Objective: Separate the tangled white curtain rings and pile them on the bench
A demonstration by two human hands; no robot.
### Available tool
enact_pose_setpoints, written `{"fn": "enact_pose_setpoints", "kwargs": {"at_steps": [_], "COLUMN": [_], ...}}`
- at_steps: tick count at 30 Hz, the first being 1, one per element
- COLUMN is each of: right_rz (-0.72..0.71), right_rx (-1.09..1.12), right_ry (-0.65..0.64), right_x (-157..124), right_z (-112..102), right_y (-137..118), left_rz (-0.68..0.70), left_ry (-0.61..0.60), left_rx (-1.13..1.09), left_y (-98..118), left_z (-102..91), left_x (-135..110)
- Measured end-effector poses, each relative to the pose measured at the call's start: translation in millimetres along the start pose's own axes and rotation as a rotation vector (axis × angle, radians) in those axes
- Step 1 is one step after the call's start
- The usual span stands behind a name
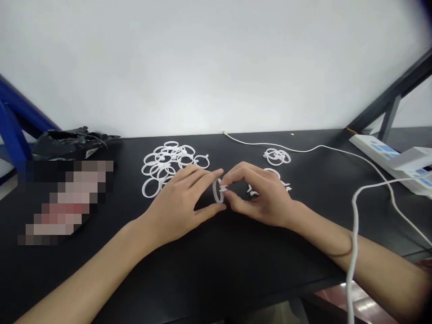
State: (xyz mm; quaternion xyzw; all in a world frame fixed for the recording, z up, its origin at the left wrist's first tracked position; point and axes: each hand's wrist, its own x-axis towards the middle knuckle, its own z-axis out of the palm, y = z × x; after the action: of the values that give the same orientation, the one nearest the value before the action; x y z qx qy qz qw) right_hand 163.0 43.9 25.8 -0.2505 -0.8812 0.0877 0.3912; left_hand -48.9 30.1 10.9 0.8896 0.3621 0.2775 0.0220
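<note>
Between the thumb and fingers of my left hand (178, 198) a white plastic ring (216, 192) stands on edge, gripped at its top and bottom. My right hand (261, 193) pinches a small white plastic piece (223, 187) against the ring's right side; whether the two are joined I cannot tell. Behind my left hand lies a pile of white rings (165, 162), partly covered by it. Several small white pieces (252, 191) and another ring (272, 172) lie behind my right hand, mostly hidden.
A few white rings (277, 156) lie farther back on the black table (209, 265). On the left are a crumpled black bag (67, 143) and a pixelated area. A white cable (354, 225) crosses near my right forearm, beside white-and-blue boxes (384, 150). A white wall stands behind.
</note>
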Motion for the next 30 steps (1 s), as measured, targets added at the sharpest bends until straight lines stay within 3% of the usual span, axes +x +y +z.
{"fn": "enact_pose_setpoints", "kwargs": {"at_steps": [21, 30], "right_rz": [-0.116, -0.130], "right_rx": [-0.012, 0.006], "right_ry": [-0.026, -0.003], "right_x": [-3.3, -1.3], "right_z": [6.8, 3.1], "right_y": [5.3, 0.4], "left_rz": [0.050, -0.002], "left_ry": [0.062, 0.052], "left_rx": [0.046, 0.017], "left_y": [0.1, 5.0], "left_z": [-4.4, -7.6], "left_x": [1.0, 0.8]}}
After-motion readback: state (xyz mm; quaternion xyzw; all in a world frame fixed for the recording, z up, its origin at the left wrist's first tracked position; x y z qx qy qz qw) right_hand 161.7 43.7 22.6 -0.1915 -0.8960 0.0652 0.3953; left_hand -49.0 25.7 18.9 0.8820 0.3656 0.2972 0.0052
